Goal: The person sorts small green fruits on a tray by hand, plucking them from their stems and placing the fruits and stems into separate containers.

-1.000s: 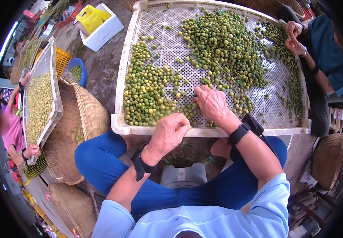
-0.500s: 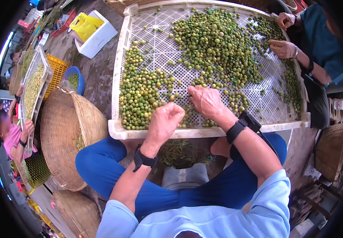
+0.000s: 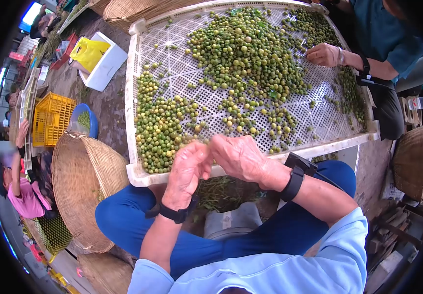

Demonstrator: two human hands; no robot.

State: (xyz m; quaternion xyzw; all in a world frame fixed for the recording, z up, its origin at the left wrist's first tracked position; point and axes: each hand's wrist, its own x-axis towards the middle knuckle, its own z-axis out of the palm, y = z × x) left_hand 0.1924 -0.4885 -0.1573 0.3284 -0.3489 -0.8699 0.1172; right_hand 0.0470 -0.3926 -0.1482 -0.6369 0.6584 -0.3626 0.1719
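Above the near rim of a white perforated plastic tray, my two hands meet. My left hand is closed, its fingertips pinched together. Against it presses my right hand, fingers curled too; anything between them is hidden. Small round green-yellow fruits lie in a patch at the tray's left, just beyond my left hand. A larger heap of the fruits with some stems fills the far middle. Loose fruits are scattered beyond my right hand.
A co-worker's hand reaches in over the tray's right side, near stems. On my left stand a big wicker basket, a yellow crate and a blue basin. Between my legs sits a grey container, with cut stems beyond it.
Both my hands have drawn back from the fruits and come together over the near rim. The co-worker's nearer hand has shifted, and the person at left has lowered their tray out toward the back.
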